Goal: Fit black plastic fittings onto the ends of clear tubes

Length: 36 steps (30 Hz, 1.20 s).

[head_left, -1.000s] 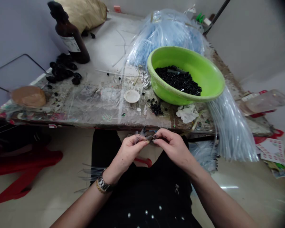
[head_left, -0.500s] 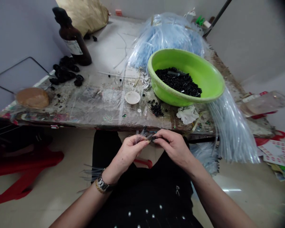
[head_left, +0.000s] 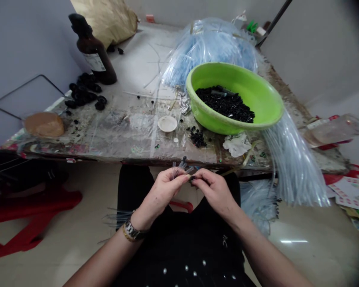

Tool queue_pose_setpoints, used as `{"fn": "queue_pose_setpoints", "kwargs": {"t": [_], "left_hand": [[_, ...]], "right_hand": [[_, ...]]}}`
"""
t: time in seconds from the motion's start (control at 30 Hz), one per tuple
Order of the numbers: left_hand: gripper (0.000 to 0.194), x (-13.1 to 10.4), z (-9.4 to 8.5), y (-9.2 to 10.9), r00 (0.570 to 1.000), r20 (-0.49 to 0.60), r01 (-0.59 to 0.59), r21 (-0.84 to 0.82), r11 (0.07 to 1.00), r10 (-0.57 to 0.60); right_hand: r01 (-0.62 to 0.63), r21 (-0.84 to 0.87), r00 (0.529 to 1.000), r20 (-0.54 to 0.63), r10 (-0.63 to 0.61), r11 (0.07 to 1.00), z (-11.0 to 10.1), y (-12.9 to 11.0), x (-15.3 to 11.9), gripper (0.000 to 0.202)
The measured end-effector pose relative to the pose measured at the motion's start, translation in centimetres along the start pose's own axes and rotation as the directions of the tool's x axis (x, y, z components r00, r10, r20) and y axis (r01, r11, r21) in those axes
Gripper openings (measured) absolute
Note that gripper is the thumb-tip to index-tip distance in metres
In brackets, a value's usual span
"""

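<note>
Over my lap, just off the table's front edge, my left hand [head_left: 166, 189] is closed on several thin clear tubes [head_left: 176, 172], whose ends stick up past the fingers. My right hand [head_left: 213, 189] pinches a small black piece [head_left: 192, 178] against the tube ends, its fingertips close to those of my left hand. A green basin [head_left: 266, 99] holding many small black pieces [head_left: 224, 104] stands on the table beyond my right hand. A small pile of black pieces [head_left: 198, 138] lies in front of the basin, beside a white dish [head_left: 167, 124].
On the worn table [head_left: 116, 135] stand a brown bottle [head_left: 96, 59], black lumps [head_left: 83, 91] and a tan block [head_left: 44, 124] at the left. A large bundle of clear tubing [head_left: 209, 48] lies behind the basin. Crumpled white paper [head_left: 237, 144] sits near the front edge.
My right hand's fingertips have shifted slightly left and down, closer to my left hand. The whole view has moved slightly; the things on the table stand as before.
</note>
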<state>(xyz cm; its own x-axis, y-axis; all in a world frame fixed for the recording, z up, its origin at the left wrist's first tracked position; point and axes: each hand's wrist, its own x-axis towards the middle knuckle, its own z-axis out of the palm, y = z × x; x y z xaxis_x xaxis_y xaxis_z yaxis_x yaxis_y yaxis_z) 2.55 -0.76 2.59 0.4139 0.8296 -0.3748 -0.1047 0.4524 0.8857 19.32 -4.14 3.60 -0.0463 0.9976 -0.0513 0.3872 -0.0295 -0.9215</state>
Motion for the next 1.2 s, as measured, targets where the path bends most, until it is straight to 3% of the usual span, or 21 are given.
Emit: {"fn": "queue_pose_setpoints", "kwargs": {"t": [0.07, 0.13, 0.27, 0.4, 0.5, 0.87, 1.03, 1.2], "left_hand": [[0.017, 0.2, -0.3, -0.1, 1.000, -0.006, -0.002, 0.007, 1.000, 0.002], [0.018, 0.3, -0.5, -0.3, 1.000, -0.013, -0.007, 0.010, 1.000, 0.007], [0.018, 0.3, -0.1, -0.6, 1.000, -0.006, 0.000, 0.018, 1.000, 0.000], [0.018, 0.0, 0.5, -0.6, 1.000, -0.019, 0.017, 0.043, 0.999, -0.017], [0.018, -0.1, 0.6, -0.8, 0.999, -0.036, 0.008, 0.045, 0.999, -0.007], [0.025, 0.0, 0.1, -2.1, 0.999, -0.036, -0.021, -0.058, 0.998, 0.019], [0.022, 0.1, 0.1, -2.2, 0.993, -0.109, -0.054, -0.120, 0.991, 0.041], [0.016, 0.1, -0.1, -2.1, 0.993, -0.108, -0.070, -0.146, 0.987, 0.054]], "right_hand": [[-0.023, 0.083, 0.998, -0.055, 0.027, 0.996, -0.7, 0.0, 0.1, 0.005], [-0.021, 0.128, 0.993, -0.116, 0.036, 0.992, -1.5, -0.2, 0.2, 0.014], [0.062, 0.018, 0.977, -0.208, -0.057, 0.998, -2.0, -0.4, 0.5, 0.024], [0.191, -0.143, 0.961, -0.173, -0.214, 0.971, -1.1, -1.0, 0.8, 0.012], [0.223, -0.171, 0.960, -0.133, -0.246, 0.960, -0.5, -1.4, 1.0, 0.008], [0.155, -0.132, 0.970, -0.166, -0.176, 0.979, -0.5, -1.1, 1.1, 0.009], [0.125, -0.134, 0.974, -0.171, -0.147, 0.983, -0.4, -0.9, 1.2, 0.010], [0.117, -0.134, 0.973, -0.183, -0.141, 0.984, -0.3, -0.8, 1.2, 0.009]]}}
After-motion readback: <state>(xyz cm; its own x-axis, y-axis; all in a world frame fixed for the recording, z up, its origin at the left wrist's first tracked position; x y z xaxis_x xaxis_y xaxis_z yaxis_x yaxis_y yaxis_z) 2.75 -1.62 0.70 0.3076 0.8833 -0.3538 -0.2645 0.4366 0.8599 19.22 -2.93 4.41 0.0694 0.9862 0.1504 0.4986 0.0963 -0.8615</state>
